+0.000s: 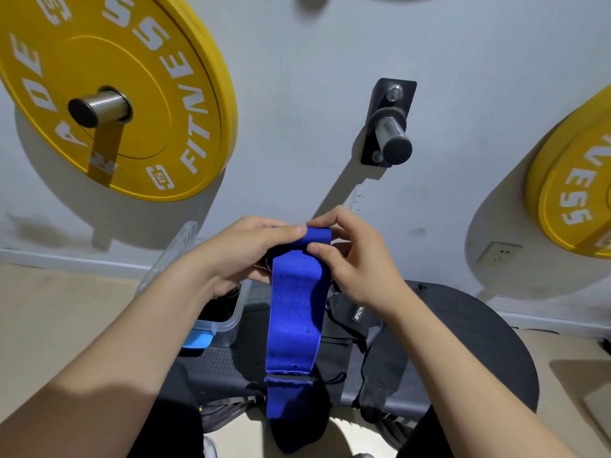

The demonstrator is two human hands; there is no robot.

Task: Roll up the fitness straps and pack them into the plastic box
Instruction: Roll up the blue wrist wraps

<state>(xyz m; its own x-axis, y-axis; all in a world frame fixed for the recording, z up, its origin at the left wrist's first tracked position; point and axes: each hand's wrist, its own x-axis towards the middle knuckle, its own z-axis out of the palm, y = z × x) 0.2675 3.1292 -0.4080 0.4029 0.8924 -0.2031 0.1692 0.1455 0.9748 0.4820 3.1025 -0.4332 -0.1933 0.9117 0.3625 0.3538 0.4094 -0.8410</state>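
A pale gym wall fills the background, with a big yellow weight plate (115,94) hung at the left, part of another (575,200) at the right and a bare steel peg (393,133) between them. Below, a dark rounded surface (479,342) carries the gear. The blue strap (294,312) hangs from the hands in front of it, its upper end folded over into the start of a roll and its long tail dropping toward the person's lap. It looks like light, soft, stretchy woven cloth, limp enough to sag and spring loose, so it probably wants tension on the tail and a grip right at the roll's edges. The clear plastic box (228,325) sits at the left of the surface, lid off, with something dark inside. Black straps (357,315) lie loose to the right of it. The left hand (238,256) pinches the fold with its thumb on top, and the right hand (350,259) pinches the opposite edge between thumb and fingertips, both closed on the cloth.
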